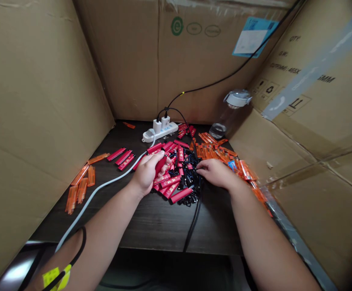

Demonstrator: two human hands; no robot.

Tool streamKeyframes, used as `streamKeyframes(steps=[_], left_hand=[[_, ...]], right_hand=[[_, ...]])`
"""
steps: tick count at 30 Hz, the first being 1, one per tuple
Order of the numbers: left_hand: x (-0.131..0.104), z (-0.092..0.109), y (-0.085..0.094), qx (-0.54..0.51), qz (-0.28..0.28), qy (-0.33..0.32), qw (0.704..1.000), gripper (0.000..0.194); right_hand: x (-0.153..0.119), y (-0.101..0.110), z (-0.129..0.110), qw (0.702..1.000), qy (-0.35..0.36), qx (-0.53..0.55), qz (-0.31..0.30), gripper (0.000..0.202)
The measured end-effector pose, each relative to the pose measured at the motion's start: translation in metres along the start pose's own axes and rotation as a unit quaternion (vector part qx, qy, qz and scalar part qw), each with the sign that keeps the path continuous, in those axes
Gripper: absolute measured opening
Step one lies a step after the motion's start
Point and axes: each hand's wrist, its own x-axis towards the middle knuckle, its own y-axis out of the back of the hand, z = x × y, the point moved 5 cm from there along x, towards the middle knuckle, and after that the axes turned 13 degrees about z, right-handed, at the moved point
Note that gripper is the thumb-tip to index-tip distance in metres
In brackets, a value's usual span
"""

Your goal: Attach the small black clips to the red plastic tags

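My left hand (148,170) is closed around a red piece (160,165), palm turned partly up, over the left side of a heap. Red flat pieces (169,182) with pale print and small black parts (189,178) make up that heap in the middle of the dark table. At the heap's right side, my right hand (210,170) has thumb and fingers pinched together by the black parts and a black cable; what lies between the fingertips is too small to name.
Orange pieces (208,152) lie along the right, others (82,190) at the left. A white power strip (160,132) with plugs stands behind the heap, a clear bottle (224,121) at back right. Cables cross the dark table (151,226); cardboard walls (127,60) enclose it.
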Motion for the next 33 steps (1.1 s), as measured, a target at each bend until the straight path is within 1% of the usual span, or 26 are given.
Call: streamKeyframes(steps=[3,6,8,9,11,12,15,17,18,20,22,24,33], left_hand=[[0.001,-0.001,0.001,0.000,0.000,0.005,1.000,0.034],[0.002,-0.002,0.001,0.001,0.002,0.004,1.000,0.035],[0.002,-0.002,0.001,0.000,-0.002,0.003,1.000,0.036],[0.002,-0.003,0.001,-0.001,-0.005,0.004,1.000,0.036],[0.001,-0.005,-0.001,0.001,-0.014,0.013,1.000,0.036],[0.000,-0.006,-0.002,0.005,-0.020,0.019,1.000,0.036],[-0.004,-0.011,-0.007,0.020,-0.044,0.036,0.998,0.037],[-0.006,-0.015,-0.011,0.025,-0.062,0.044,0.997,0.038],[-0.007,-0.017,-0.013,0.026,-0.069,0.049,0.996,0.039],[-0.008,-0.020,-0.016,0.026,-0.081,0.057,0.995,0.039],[-0.009,-0.022,-0.018,0.024,-0.091,0.058,0.994,0.038],[-0.010,-0.023,-0.020,0.021,-0.100,0.056,0.993,0.037],[-0.011,-0.024,-0.019,0.029,-0.099,0.057,0.993,0.039]], right_hand=[[0.000,0.002,-0.001,0.998,-0.020,0.051,0.007,0.012],[0.000,0.007,-0.002,0.990,-0.044,0.130,0.019,0.014],[0.000,0.011,-0.003,0.976,-0.067,0.205,0.036,0.016],[-0.001,0.012,-0.005,0.963,-0.079,0.253,0.047,0.018],[-0.002,0.014,-0.009,0.925,-0.099,0.363,0.059,0.024],[-0.003,0.013,-0.013,0.901,-0.107,0.418,0.053,0.027],[-0.007,0.005,-0.030,0.816,-0.131,0.563,0.008,0.029],[-0.011,0.000,-0.042,0.762,-0.146,0.631,-0.011,0.029],[-0.013,-0.003,-0.047,0.741,-0.147,0.655,-0.020,0.028],[-0.017,-0.006,-0.057,0.714,-0.141,0.685,-0.037,0.026],[-0.020,-0.008,-0.063,0.700,-0.138,0.699,-0.049,0.024],[-0.022,-0.009,-0.065,0.695,-0.142,0.703,-0.057,0.023],[-0.021,-0.012,-0.065,0.700,-0.166,0.693,-0.046,0.025]])
